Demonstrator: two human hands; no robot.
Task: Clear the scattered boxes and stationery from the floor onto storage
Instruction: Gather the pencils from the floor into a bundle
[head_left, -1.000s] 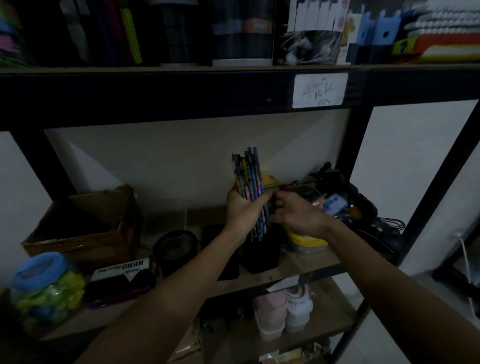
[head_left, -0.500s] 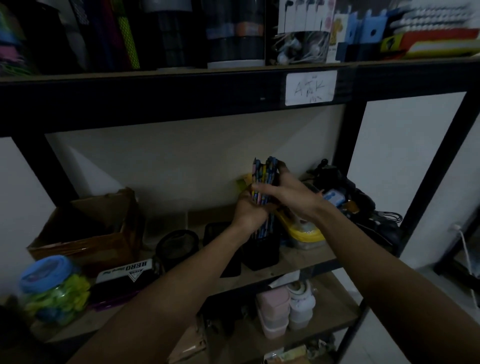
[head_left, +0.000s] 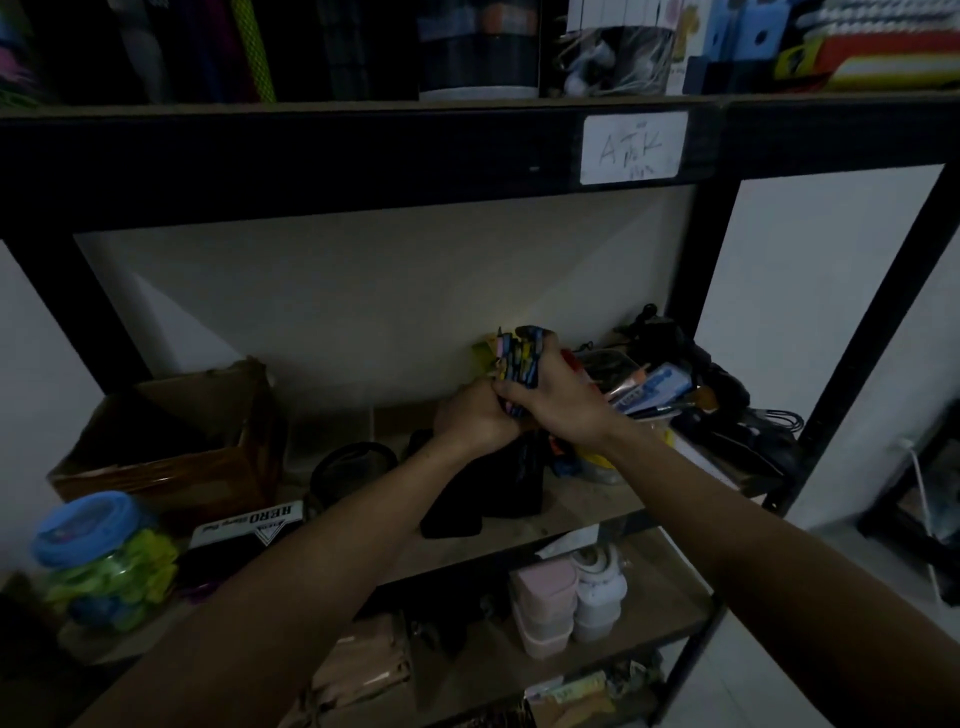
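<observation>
A bundle of patterned blue pencils (head_left: 514, 358) stands upright over a black holder (head_left: 511, 480) on the middle shelf (head_left: 582, 514) of a dark metal rack. My left hand (head_left: 475, 418) grips the bundle low down, from the left. My right hand (head_left: 553, 397) wraps around the same pencils from the right, its fingers reaching up to their tips. The bundle's lower ends are hidden behind both hands and the holder.
On the same shelf sit a cardboard box (head_left: 171, 441), a blue-lidded jar (head_left: 104, 561), a black round cup (head_left: 353, 467), a stamp-pad box (head_left: 244, 525) and a cluttered tub of tools (head_left: 649, 395). Small pastel containers (head_left: 545, 608) stand on the shelf below.
The pencil bundle has sunk lower toward the black holder. My right hand has moved from pinching its side to wrapping over the pencils near their tips.
</observation>
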